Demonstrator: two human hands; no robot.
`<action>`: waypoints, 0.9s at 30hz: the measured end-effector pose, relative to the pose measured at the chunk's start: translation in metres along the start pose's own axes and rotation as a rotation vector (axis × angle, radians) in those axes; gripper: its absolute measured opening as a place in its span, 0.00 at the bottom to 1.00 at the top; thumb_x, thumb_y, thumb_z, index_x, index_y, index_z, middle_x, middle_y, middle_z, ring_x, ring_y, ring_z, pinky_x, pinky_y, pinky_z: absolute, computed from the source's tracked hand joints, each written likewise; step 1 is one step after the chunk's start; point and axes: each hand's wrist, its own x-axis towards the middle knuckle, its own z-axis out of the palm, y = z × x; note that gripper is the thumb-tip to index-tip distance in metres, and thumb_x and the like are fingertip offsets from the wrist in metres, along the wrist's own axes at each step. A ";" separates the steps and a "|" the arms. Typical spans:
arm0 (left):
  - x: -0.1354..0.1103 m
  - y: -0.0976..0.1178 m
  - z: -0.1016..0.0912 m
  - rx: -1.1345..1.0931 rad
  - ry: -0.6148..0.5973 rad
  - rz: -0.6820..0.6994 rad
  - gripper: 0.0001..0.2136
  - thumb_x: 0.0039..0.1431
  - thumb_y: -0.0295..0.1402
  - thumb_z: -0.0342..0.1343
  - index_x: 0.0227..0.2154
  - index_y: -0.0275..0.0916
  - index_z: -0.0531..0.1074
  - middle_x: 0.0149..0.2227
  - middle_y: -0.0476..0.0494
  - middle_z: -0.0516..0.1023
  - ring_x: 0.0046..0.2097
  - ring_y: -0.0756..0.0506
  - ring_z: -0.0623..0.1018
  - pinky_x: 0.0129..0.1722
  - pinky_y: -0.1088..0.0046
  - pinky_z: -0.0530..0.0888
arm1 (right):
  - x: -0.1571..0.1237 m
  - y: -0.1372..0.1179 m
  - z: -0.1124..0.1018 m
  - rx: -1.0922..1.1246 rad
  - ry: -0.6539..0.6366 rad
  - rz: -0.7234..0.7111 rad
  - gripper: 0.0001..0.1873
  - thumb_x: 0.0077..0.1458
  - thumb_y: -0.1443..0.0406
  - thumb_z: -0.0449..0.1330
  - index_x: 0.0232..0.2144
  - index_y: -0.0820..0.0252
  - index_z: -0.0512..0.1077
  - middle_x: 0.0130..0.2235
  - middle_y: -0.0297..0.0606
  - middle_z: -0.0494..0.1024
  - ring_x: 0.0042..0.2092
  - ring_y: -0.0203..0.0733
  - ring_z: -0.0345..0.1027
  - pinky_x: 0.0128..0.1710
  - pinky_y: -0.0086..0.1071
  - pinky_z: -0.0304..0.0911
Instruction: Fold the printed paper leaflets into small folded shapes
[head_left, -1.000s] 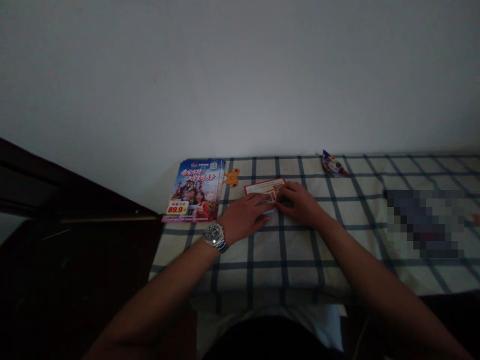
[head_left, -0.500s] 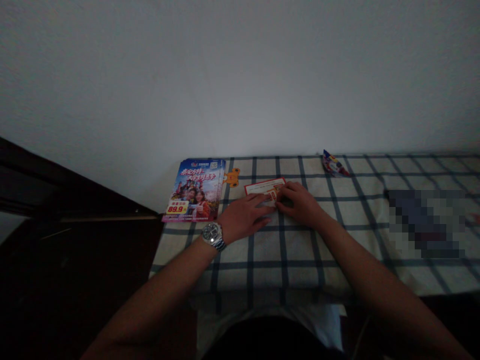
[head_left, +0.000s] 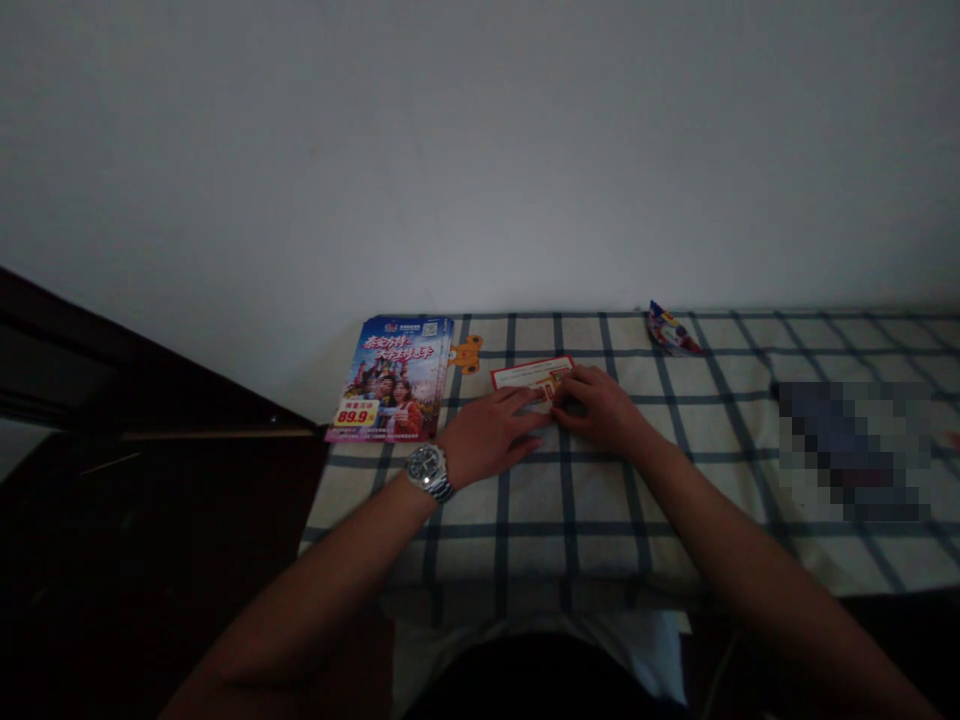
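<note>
A small red-bordered white paper slip (head_left: 525, 373) with printed writing lies on the checked tablecloth, its near part hidden by my hands. My left hand (head_left: 491, 432), wearing a watch, rests across its near left side with fingers stretched out. Over the right end, my right hand (head_left: 596, 408) has its fingers bent and closed on the paper's edge; the fingertips are partly hidden. To the left of my left hand lies a stack of glossy flyers (head_left: 390, 375) with a blue and pink picture. An orange bear cutout (head_left: 466, 354) lies beside the stack.
A crumpled blue and white wrapper (head_left: 670, 330) stands at the back near the wall (head_left: 480, 150). Farther right lies a dark, pixelated object (head_left: 840, 440). The checked tablecloth (head_left: 465, 530) ends at a left edge, with dark floor beyond it.
Both hands stay on the paper slip in almost the same pose. The whole view has shifted very slightly; nothing is taken up or let go.
</note>
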 end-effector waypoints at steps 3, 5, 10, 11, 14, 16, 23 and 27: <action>0.000 0.000 0.000 -0.002 0.005 0.000 0.18 0.70 0.41 0.53 0.59 0.48 0.70 0.66 0.42 0.66 0.65 0.38 0.67 0.61 0.55 0.72 | 0.000 -0.001 0.000 0.002 -0.013 0.009 0.06 0.55 0.68 0.66 0.32 0.56 0.72 0.43 0.42 0.76 0.46 0.49 0.69 0.47 0.41 0.64; 0.000 -0.001 0.001 -0.003 0.014 0.003 0.18 0.70 0.41 0.54 0.59 0.49 0.70 0.66 0.43 0.66 0.65 0.38 0.67 0.61 0.55 0.72 | 0.001 0.000 -0.001 -0.003 -0.019 0.010 0.06 0.55 0.69 0.66 0.32 0.56 0.72 0.43 0.42 0.76 0.46 0.49 0.69 0.46 0.41 0.64; -0.001 -0.001 0.002 -0.005 0.023 0.016 0.18 0.69 0.39 0.54 0.59 0.48 0.70 0.65 0.41 0.66 0.65 0.38 0.68 0.60 0.55 0.73 | 0.000 0.000 -0.001 -0.026 -0.007 -0.012 0.05 0.56 0.68 0.65 0.33 0.56 0.72 0.43 0.42 0.76 0.46 0.49 0.69 0.46 0.41 0.64; -0.001 -0.001 0.002 -0.003 0.022 0.014 0.18 0.69 0.40 0.54 0.59 0.48 0.70 0.65 0.41 0.66 0.65 0.38 0.67 0.60 0.56 0.73 | 0.000 0.000 -0.001 -0.032 -0.008 -0.017 0.04 0.56 0.68 0.65 0.33 0.56 0.72 0.43 0.42 0.76 0.46 0.49 0.69 0.47 0.41 0.64; -0.001 -0.001 0.001 -0.001 0.014 0.008 0.18 0.69 0.40 0.54 0.60 0.49 0.70 0.65 0.42 0.66 0.65 0.38 0.67 0.60 0.56 0.73 | -0.001 -0.001 -0.002 -0.045 -0.017 -0.028 0.03 0.57 0.68 0.64 0.34 0.56 0.72 0.43 0.42 0.77 0.45 0.49 0.69 0.46 0.41 0.63; -0.001 -0.001 0.001 -0.002 0.008 0.010 0.18 0.70 0.41 0.54 0.60 0.49 0.70 0.65 0.43 0.66 0.65 0.38 0.67 0.61 0.56 0.72 | -0.001 -0.002 -0.002 -0.058 -0.016 -0.025 0.04 0.57 0.68 0.64 0.34 0.56 0.72 0.42 0.42 0.77 0.44 0.49 0.69 0.46 0.41 0.63; -0.001 -0.001 0.001 -0.007 0.016 0.013 0.19 0.69 0.40 0.54 0.61 0.49 0.69 0.66 0.42 0.66 0.66 0.38 0.66 0.62 0.55 0.72 | -0.001 -0.002 0.001 -0.090 -0.020 -0.004 0.04 0.56 0.68 0.64 0.33 0.56 0.72 0.41 0.42 0.77 0.45 0.49 0.69 0.46 0.41 0.63; -0.001 -0.001 0.001 -0.012 0.018 0.023 0.18 0.69 0.40 0.55 0.59 0.48 0.70 0.66 0.42 0.66 0.66 0.38 0.66 0.62 0.55 0.71 | -0.002 -0.004 -0.001 -0.088 -0.006 -0.019 0.05 0.56 0.68 0.64 0.33 0.55 0.71 0.42 0.42 0.77 0.44 0.50 0.69 0.45 0.41 0.64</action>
